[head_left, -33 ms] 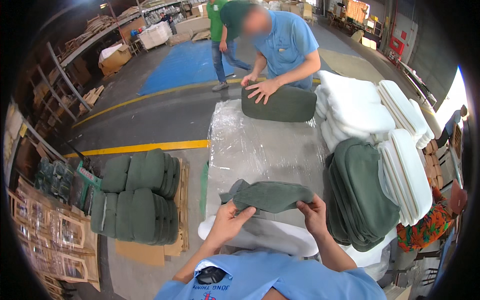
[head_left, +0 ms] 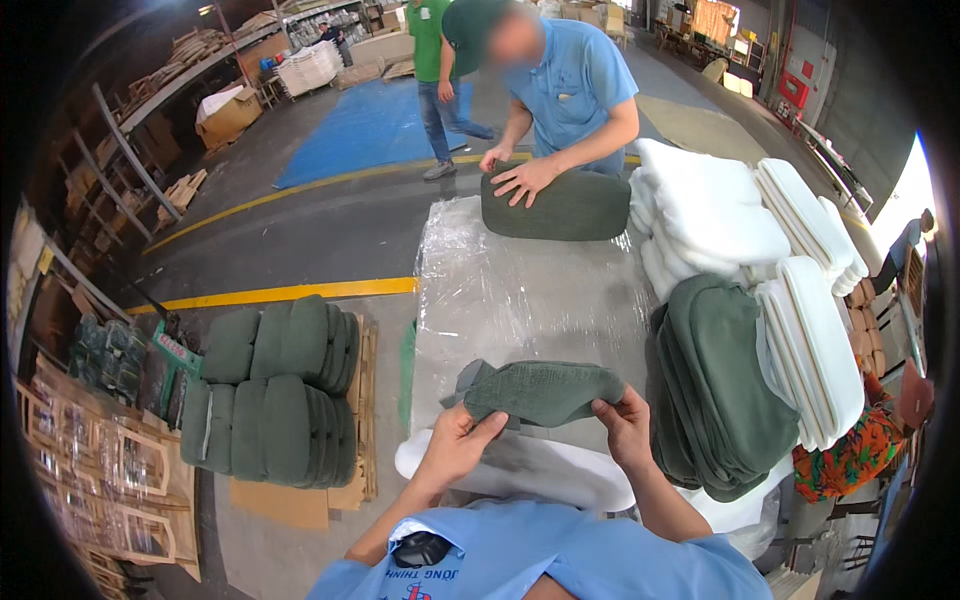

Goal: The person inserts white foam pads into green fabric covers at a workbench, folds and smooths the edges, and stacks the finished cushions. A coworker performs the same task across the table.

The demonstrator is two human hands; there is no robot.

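Between my hands stretches a dark green cushion cover (head_left: 545, 390), held over the near end of the plastic-covered table. My left hand (head_left: 455, 445) pinches its left end between thumb and fingers, and my right hand (head_left: 624, 428) grips the right end the same way. A grey-green flap of cloth sticks out beyond my left fingers. Below the cover, close to my body, lies a long white padding piece (head_left: 520, 472). To the right of my right hand is a pile of dark green covers (head_left: 715, 385).
Across the table (head_left: 530, 300), a co-worker in blue presses both hands on a green cushion (head_left: 555, 205). White padding stacks (head_left: 815, 350) line the right side. At left, green cushions (head_left: 270, 390) sit on a pallet. Another person in green (head_left: 432, 60) stands beyond.
My hands and the cover are almost unchanged. In the background, the person in green has shifted slightly to the left.
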